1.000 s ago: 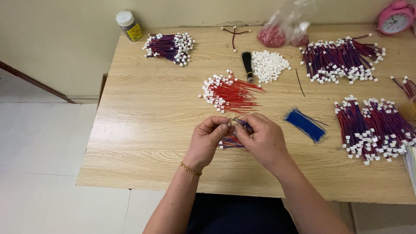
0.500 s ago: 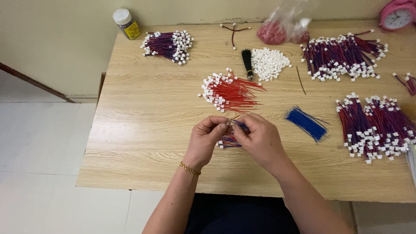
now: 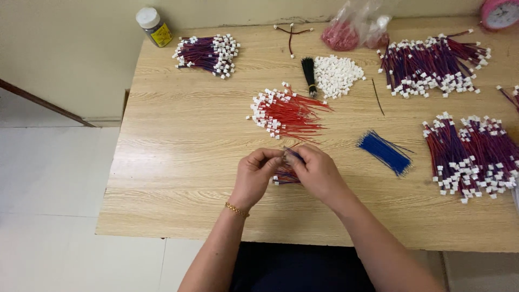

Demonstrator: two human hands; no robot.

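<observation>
My left hand (image 3: pixel 257 177) and my right hand (image 3: pixel 318 172) meet at the middle of the wooden table (image 3: pixel 189 162), fingertips pinched together on a thin wire with a small white connector (image 3: pixel 286 155). Just under the hands lies a small bundle of red and blue wires (image 3: pixel 285 176). A pile of red wires with white connectors (image 3: pixel 284 111) sits just beyond the hands. A bundle of blue wires (image 3: pixel 384 152) lies to the right of my right hand.
A heap of loose white connectors (image 3: pixel 336 74) and a black wire bundle (image 3: pixel 309 73) lie further back. Red-and-blue connector wire piles sit at far left (image 3: pixel 208 53), far right (image 3: pixel 432 62) and right (image 3: pixel 476 154). A capped jar (image 3: pixel 154 26), plastic bag (image 3: pixel 354 30), pink clock (image 3: pixel 500 12).
The hands stay in the same spot; the fingers have shifted slightly on the wire and connector. Nothing else on the table has moved.
</observation>
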